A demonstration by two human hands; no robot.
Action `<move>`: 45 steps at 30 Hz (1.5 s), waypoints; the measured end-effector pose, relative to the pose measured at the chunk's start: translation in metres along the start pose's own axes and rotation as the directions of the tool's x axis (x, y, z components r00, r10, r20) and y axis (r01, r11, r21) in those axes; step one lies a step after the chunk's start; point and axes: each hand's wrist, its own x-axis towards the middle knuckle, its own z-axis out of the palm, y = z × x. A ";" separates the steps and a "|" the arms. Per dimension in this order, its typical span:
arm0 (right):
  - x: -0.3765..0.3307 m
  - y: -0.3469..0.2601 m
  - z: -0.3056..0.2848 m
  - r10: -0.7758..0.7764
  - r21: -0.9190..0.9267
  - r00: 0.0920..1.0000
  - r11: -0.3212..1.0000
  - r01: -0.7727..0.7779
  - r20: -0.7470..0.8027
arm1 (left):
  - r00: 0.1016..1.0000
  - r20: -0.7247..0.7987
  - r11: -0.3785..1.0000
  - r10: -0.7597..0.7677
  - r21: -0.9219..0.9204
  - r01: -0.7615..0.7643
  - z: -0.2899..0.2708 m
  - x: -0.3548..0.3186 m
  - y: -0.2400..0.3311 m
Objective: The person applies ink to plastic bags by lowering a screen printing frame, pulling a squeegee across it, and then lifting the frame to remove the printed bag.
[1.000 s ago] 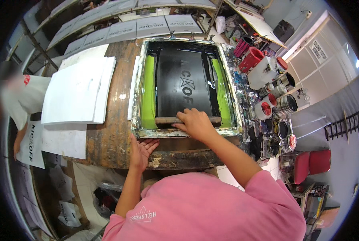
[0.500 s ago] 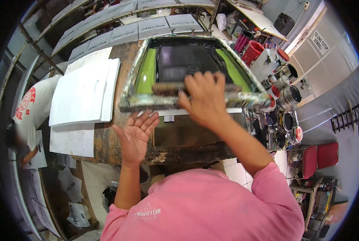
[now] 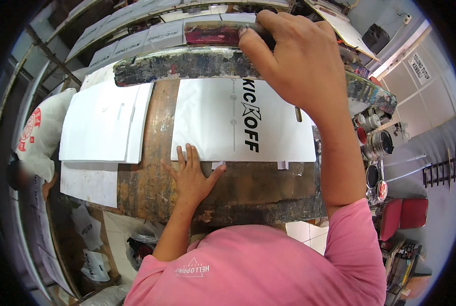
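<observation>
A white plastic bag [image 3: 202,112] with black lettering and a cut-out handle slot lies flat on the worn wooden table [image 3: 159,115]. My left hand [image 3: 191,181] is open, its spread fingers resting on the bag's near left corner. Above the bag, the paint-crusted screen printing frame [image 3: 182,64] is tilted up, its near edge raised. My right hand [image 3: 304,58] is closed around a squeegee [image 3: 212,34] at that raised edge; whether it also grips the frame is hidden. Two small white tabs, one being a paper tab [image 3: 283,165], sit at the bag's near edge.
A stack of blank white bags [image 3: 98,125] lies to the left on the table. Further left, a person in a white shirt [image 3: 42,125] bends by the racks. Printed bags fill the shelves [image 3: 131,43] behind. Paint cans [image 3: 378,143] and a red chair [image 3: 414,213] stand at right.
The frame's near edge has swung up off the table, uncovering the printed bag. My right hand has risen with the squeegee. My left hand has turned from palm up to flat on the bag.
</observation>
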 end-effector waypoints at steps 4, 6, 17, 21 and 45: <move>0.013 0.003 -0.003 -0.022 0.014 1.000 1.000 0.022 -0.003 | 0.975 -0.221 1.000 -0.030 0.003 0.031 0.001 0.006 0.009; 0.017 0.004 -0.004 -0.030 0.032 1.000 0.999 0.030 -0.008 | 0.968 -0.251 0.999 -0.023 -0.032 0.015 0.003 0.005 0.014; 0.030 0.010 -0.007 -0.071 0.109 0.997 0.991 0.074 -0.034 | 0.843 -0.538 0.801 -0.017 -0.512 -0.311 -0.098 0.082 0.049; 0.022 0.009 -0.003 -0.031 0.091 0.998 0.995 0.036 -0.046 | 0.852 -0.474 0.679 -0.222 -0.702 -0.214 -0.118 0.066 0.034; 0.006 -0.009 -0.010 0.079 0.078 0.997 0.994 -0.081 0.025 | 0.510 -0.597 0.765 -0.619 -0.309 0.565 -0.170 0.036 -0.419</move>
